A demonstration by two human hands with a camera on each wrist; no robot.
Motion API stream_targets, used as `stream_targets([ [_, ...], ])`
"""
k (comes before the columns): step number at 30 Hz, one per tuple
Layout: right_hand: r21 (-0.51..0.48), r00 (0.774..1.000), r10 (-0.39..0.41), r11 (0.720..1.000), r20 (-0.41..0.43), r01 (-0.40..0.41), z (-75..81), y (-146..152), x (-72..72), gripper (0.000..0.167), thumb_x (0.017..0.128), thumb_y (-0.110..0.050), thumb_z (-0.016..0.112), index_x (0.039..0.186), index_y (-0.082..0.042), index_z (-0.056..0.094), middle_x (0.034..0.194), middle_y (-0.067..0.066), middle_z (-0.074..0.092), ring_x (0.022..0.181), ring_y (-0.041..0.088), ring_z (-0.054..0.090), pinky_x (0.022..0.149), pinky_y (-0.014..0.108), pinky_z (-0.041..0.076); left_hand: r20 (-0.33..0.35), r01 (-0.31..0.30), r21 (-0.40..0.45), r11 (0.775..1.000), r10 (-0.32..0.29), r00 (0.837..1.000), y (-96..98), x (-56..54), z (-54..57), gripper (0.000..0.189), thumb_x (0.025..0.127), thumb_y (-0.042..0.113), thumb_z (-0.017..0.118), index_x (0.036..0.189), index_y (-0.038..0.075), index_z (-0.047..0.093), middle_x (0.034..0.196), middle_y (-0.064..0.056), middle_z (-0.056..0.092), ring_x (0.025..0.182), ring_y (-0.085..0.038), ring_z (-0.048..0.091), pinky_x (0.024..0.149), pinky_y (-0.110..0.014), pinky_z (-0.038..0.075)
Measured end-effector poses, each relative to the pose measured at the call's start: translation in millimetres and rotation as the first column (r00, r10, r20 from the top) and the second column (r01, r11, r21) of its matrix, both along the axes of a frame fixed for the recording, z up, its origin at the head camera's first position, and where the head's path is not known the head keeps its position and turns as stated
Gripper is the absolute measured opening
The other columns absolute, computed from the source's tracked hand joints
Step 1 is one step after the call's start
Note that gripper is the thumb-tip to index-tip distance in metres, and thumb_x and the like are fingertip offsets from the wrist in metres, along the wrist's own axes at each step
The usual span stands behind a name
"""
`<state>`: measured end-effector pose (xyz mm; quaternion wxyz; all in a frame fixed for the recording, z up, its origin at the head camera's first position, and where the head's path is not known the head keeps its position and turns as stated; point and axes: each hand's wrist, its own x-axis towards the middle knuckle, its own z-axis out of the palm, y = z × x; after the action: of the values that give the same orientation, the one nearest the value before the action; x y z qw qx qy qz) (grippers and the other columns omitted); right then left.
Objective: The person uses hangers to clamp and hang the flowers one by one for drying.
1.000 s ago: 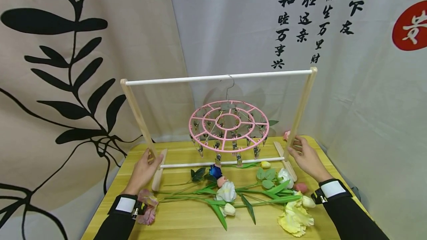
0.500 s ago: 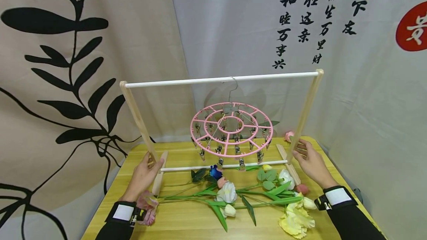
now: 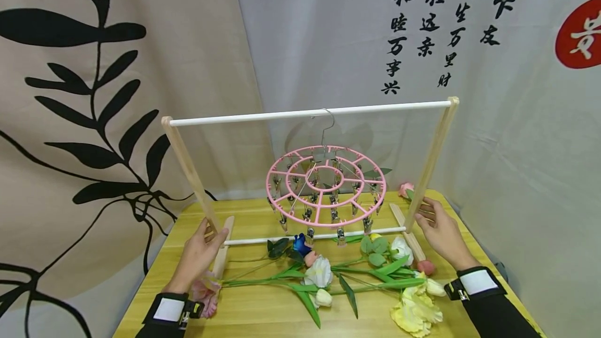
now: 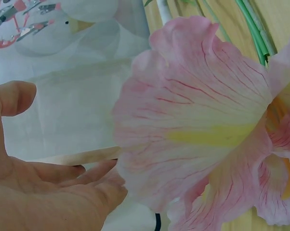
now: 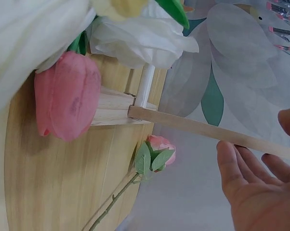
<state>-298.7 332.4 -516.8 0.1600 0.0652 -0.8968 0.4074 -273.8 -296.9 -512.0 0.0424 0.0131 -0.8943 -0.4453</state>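
Observation:
A freestanding rack with a white top bar (image 3: 258, 117) and pale wooden posts stands on the table. From the bar hangs a round pink clip hanger (image 3: 325, 224) with many metal clips. My left hand (image 3: 197, 254) is at the foot of the left post (image 3: 190, 168); its fingers touch the wood, and in the left wrist view the thumb stands apart. My right hand (image 3: 441, 231) touches the right post (image 3: 434, 153) low down with nearly straight fingers. The right wrist view shows its thumb away from the wood.
Artificial flowers lie before the rack: a blue rose (image 3: 302, 244), white blooms (image 3: 319, 271), a yellow flower (image 3: 415, 312) and a pink flower (image 4: 198, 106) by my left wrist. A pink rose (image 5: 162, 149) lies behind the right post. A printed curtain (image 3: 328, 40) closes off the back.
Both hands and the rack have shifted slightly nearer to me, and its right end also a little to the right. The hanger swings along with it. The flowers before it stay put.

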Motion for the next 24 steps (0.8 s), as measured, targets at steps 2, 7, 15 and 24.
stream_targets([
  [2,-0.001,1.0,-0.005,1.0,0.002,0.005,-0.7,0,0.3,0.058,0.121,-0.012,0.063,0.17,0.01,0.042,0.158,0.042,0.063,0.143,0.061,0.068,0.115,0.067,0.057,0.0,-0.004,-0.005,1.0,0.004,1.0,0.2,-0.5,-0.3,0.093,0.122,0.048,0.062,0.186,0.001,0.014,0.177,-0.039,0.047,0.157,-0.055,0.06,0.124,-0.062,0.059],
  [7,0.003,1.0,-0.01,1.0,0.0,0.01,-1.3,0,0.4,0.058,0.121,-0.011,0.064,0.17,0.01,0.041,0.16,0.041,0.061,0.143,0.061,0.067,0.115,0.068,0.057,0.001,-0.011,-0.008,1.0,0.011,1.0,0.5,-1.1,-1.4,0.092,0.122,0.049,0.062,0.186,0.002,0.015,0.178,-0.038,0.046,0.158,-0.055,0.059,0.124,-0.061,0.059],
  [15,0.007,1.0,-0.012,1.0,-0.026,0.012,-2.6,1,1.6,0.056,0.12,-0.007,0.064,0.168,0.011,0.043,0.156,0.041,0.064,0.138,0.063,0.07,0.111,0.069,0.059,0.011,-0.019,0.01,1.0,0.019,1.0,3.3,-0.7,-3.5,0.093,0.122,0.045,0.062,0.186,0.0,0.01,0.181,-0.038,0.041,0.162,-0.055,0.053,0.126,-0.062,0.056],
  [24,0.014,1.0,-0.024,1.0,0.019,0.023,-12.4,2,2.6,0.054,0.12,-0.01,0.064,0.167,0.012,0.047,0.156,0.041,0.065,0.135,0.062,0.073,0.108,0.07,0.063,0.011,-0.051,-0.02,0.999,0.051,0.999,8.1,1.6,-4.1,0.093,0.123,0.043,0.061,0.185,-0.003,0.009,0.182,-0.039,0.038,0.163,-0.058,0.05,0.127,-0.064,0.054],
])
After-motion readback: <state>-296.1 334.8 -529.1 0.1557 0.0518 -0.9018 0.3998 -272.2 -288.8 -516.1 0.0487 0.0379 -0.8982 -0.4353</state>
